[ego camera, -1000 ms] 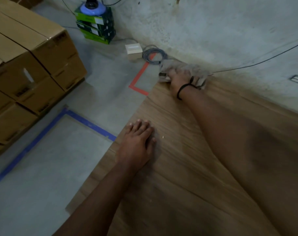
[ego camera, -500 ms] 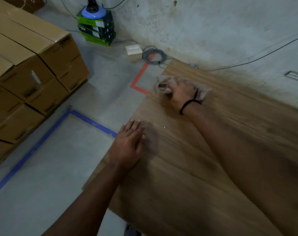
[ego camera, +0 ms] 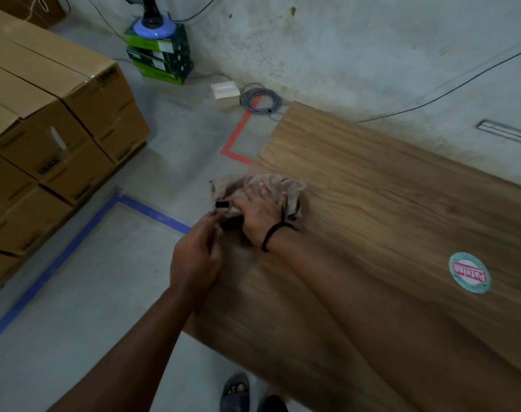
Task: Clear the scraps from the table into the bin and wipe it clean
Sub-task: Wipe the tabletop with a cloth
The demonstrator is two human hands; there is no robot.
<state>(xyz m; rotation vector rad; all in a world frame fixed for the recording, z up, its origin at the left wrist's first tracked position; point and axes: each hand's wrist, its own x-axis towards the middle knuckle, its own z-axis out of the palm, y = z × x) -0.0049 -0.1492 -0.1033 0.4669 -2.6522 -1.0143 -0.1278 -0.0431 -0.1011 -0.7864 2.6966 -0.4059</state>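
Note:
The wooden table (ego camera: 372,203) fills the right half of the head view. A crumpled beige cloth (ego camera: 293,187) lies at its left edge. My right hand (ego camera: 259,215) presses flat on the cloth, a black band round its wrist. A small black scrap (ego camera: 222,204) sits at the cloth's left end, right at the table edge. My left hand (ego camera: 196,257) hangs just off the edge below that scrap with its fingers curled inward and fingertips close to it. I cannot tell whether it holds anything. No bin is in view.
A round sticker (ego camera: 469,272) is stuck on the table to the right. Stacked cardboard boxes (ego camera: 60,114) stand on the floor at left. Green boxes (ego camera: 161,55), a small white box (ego camera: 225,93) and a cable coil (ego camera: 259,101) lie by the wall. My sandalled foot (ego camera: 237,391) is below.
My right hand dragged the cloth from the table's far corner toward me along the left edge. My left hand lifted off the tabletop and moved beside the edge, fingers curling.

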